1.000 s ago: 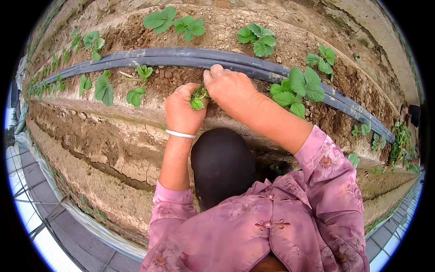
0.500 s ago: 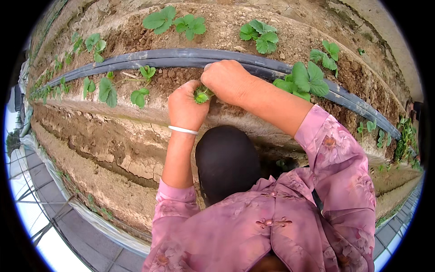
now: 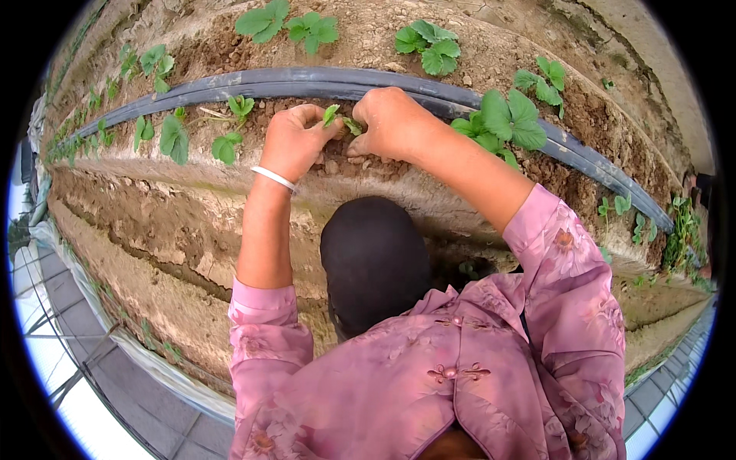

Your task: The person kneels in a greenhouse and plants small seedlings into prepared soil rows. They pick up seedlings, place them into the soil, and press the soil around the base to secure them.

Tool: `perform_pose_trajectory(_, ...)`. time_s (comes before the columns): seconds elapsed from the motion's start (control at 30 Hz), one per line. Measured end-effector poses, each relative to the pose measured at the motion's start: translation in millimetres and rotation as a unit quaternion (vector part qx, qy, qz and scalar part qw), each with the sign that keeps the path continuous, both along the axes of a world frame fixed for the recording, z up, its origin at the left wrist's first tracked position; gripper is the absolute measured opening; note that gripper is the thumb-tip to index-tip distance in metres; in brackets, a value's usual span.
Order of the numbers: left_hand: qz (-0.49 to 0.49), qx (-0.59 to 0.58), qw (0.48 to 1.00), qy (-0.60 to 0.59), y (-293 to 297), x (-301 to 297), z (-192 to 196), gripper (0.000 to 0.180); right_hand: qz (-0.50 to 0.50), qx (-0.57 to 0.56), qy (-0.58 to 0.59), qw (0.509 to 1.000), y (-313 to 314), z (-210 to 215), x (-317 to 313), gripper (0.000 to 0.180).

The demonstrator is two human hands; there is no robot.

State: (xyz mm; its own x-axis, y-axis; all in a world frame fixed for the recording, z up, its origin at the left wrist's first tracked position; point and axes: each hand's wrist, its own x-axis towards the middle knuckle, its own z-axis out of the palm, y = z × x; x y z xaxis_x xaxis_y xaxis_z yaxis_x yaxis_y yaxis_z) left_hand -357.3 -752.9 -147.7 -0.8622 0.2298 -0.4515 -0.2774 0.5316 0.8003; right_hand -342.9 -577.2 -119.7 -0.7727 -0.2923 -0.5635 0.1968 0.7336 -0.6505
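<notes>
Both hands work close together over the near side of the soil ridge. My left hand [image 3: 291,144], with a white band at the wrist, is closed in a pinch at a small strawberry plant [image 3: 330,115], whose bright green leaf stands above the fingertips. Just right of it my right hand [image 3: 389,123] is closed, thumb and fingers bent toward a small yellowish-green leaf [image 3: 352,126] at their tips. The stems and the plant's base are hidden by the fingers. Behind the knuckles runs a double dark drip hose [image 3: 253,83].
Larger strawberry plants [image 3: 515,121] grow to the right, and others [image 3: 175,139] to the left. More plants [image 3: 431,46] stand beyond the hose. A furrow [image 3: 153,230] lies on the near side. A black rounded shape [image 3: 376,264] is below my hands.
My left hand has moved left and up, apart from the right one, opening a gap where leaves show. My right hand has turned slightly and its thumb shows lower.
</notes>
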Motion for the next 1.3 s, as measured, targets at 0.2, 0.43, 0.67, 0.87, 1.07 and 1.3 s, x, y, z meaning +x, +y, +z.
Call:
perform_pose_trajectory(0.2,-0.018,0.0,1.0,-0.001,-3,0,-3,0.017,-0.032,0.001,-0.023,0.999,-6,-17,0,0.023)
perform_pose_trajectory(0.43,-0.037,-0.017,0.996,0.079,0,0,-9,0.021,-0.032,0.157,0.148,0.976,-28,-24,12,0.015)
perform_pose_trajectory(0.67,-0.044,0.041,0.998,0.009,-8,1,11,0.028,-0.025,0.077,0.157,0.984,-12,-10,16,0.025)
perform_pose_trajectory(0.87,-0.017,0.024,0.983,0.184,-28,4,5,0.024,-0.044,0.06,0.264,0.961,-16,-34,18,0.025)
perform_pose_trajectory(1.07,-0.134,-0.252,0.863,0.418,-24,32,-2,0.037,-0.061,-0.019,0.258,0.964,-13,-35,20,0.021)
perform_pose_trajectory(1.3,-0.165,-0.22,0.908,0.316,-2,47,-2,0.035,-0.078,-0.042,0.243,0.966,-13,-32,18,0.017)
